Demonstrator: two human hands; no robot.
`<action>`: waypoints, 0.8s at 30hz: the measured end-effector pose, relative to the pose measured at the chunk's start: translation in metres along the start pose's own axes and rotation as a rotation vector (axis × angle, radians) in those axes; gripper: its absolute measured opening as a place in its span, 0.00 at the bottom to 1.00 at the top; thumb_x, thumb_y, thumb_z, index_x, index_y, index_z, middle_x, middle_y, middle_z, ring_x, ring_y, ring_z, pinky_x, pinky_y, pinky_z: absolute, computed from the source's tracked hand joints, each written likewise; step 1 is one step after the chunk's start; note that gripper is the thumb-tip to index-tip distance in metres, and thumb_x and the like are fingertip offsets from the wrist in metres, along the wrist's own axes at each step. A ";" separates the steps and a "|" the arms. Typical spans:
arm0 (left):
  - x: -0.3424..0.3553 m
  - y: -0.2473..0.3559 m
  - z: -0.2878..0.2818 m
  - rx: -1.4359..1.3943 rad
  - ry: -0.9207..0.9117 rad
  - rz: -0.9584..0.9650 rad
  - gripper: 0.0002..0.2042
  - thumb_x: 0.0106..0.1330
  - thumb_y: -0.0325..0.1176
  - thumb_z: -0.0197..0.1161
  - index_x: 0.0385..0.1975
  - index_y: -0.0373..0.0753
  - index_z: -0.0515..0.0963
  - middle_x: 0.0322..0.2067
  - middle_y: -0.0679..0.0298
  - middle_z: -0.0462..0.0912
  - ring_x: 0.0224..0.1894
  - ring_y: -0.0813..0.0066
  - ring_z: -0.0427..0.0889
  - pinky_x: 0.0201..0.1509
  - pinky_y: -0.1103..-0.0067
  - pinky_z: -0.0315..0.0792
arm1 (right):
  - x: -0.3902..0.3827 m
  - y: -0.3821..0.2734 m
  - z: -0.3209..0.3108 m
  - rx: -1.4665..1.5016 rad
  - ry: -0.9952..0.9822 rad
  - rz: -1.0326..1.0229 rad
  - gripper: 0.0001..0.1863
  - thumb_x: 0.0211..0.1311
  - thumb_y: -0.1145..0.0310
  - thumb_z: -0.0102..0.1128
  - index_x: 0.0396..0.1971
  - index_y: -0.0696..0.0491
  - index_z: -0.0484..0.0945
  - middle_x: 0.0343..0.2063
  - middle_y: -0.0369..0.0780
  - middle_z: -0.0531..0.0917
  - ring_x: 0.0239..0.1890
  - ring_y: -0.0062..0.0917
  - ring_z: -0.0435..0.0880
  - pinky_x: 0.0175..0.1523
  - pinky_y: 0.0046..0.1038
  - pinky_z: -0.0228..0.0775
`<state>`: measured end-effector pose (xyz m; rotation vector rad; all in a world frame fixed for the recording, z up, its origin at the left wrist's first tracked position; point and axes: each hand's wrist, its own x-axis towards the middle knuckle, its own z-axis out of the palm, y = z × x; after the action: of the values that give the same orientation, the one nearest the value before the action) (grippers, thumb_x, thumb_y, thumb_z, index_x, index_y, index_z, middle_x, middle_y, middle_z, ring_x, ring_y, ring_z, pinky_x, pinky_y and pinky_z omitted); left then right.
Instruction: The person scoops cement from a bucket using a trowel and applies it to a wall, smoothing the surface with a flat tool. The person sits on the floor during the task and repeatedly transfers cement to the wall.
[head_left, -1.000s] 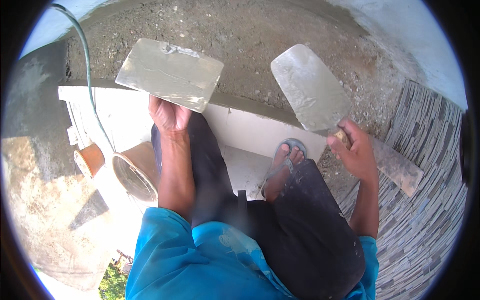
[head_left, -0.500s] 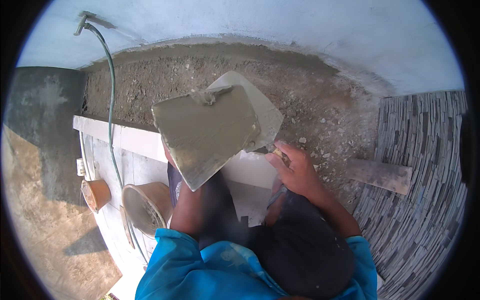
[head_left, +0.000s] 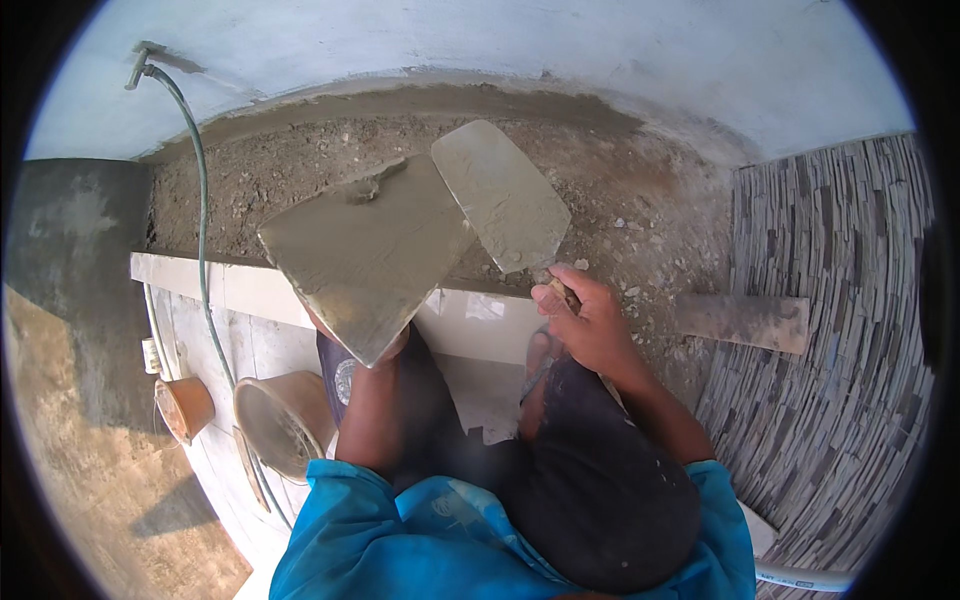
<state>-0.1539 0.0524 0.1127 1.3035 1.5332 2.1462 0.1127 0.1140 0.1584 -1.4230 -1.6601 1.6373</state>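
My left hand (head_left: pixel 391 347) is beneath a flat, four-cornered board (head_left: pixel 370 250) at ten o'clock, its top coated in smooth grey wet mortar with a rough lump (head_left: pixel 375 185) along the far edge. The board hides most of that hand, so I cannot tell how its fingers close. My right hand (head_left: pixel 592 318) is clamped round the wooden handle of a broad, round-cornered trowel (head_left: pixel 505 195), its blade towards twelve o'clock, filmed with mortar and grainy near the handle. Blade and board overlap in my view; whether they touch I cannot tell.

Past them lies coarse brown rubble ground (head_left: pixel 640 225), pebbly and uneven, edged on my side by a glossy cream tiled ledge (head_left: pixel 485 308). At twelve o'clock stands a chalky pale-blue wall (head_left: pixel 480 40); at three, a surface of thin grey strips (head_left: pixel 840 290) with a dusty brown plank (head_left: pixel 745 320) before it. A round, scuffed tan bucket (head_left: pixel 285 425) sits at eight.
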 end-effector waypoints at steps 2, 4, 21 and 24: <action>-0.002 -0.007 -0.009 -0.045 -0.003 -0.059 0.33 0.60 0.33 0.73 0.64 0.36 0.65 0.59 0.55 0.74 0.60 0.62 0.75 0.68 0.67 0.66 | 0.000 -0.008 0.005 0.009 -0.036 -0.009 0.30 0.68 0.56 0.64 0.56 0.68 0.75 0.47 0.56 0.82 0.50 0.36 0.83 0.53 0.31 0.74; 0.011 0.010 0.013 0.144 -0.091 0.111 0.32 0.57 0.28 0.74 0.62 0.35 0.67 0.56 0.53 0.75 0.57 0.62 0.77 0.65 0.69 0.69 | -0.004 -0.014 0.009 0.011 -0.066 -0.036 0.28 0.68 0.58 0.64 0.57 0.68 0.74 0.36 0.46 0.82 0.35 0.24 0.80 0.40 0.26 0.73; 0.023 0.007 0.022 -0.031 -0.001 -0.054 0.28 0.66 0.24 0.64 0.64 0.30 0.62 0.55 0.57 0.73 0.57 0.71 0.74 0.63 0.74 0.69 | 0.000 -0.008 -0.001 0.033 -0.058 0.029 0.26 0.70 0.59 0.63 0.57 0.66 0.74 0.27 0.38 0.82 0.24 0.14 0.77 0.31 0.21 0.72; 0.029 0.006 0.023 0.185 -0.192 0.021 0.28 0.66 0.21 0.62 0.65 0.30 0.61 0.56 0.57 0.72 0.59 0.70 0.74 0.64 0.74 0.68 | -0.008 -0.013 0.011 -0.044 -0.085 -0.135 0.25 0.69 0.60 0.63 0.54 0.65 0.76 0.28 0.37 0.82 0.24 0.14 0.77 0.31 0.21 0.72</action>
<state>-0.1519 0.0830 0.1355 1.5397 1.6753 1.8636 0.1019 0.1047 0.1709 -1.2472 -1.8087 1.6149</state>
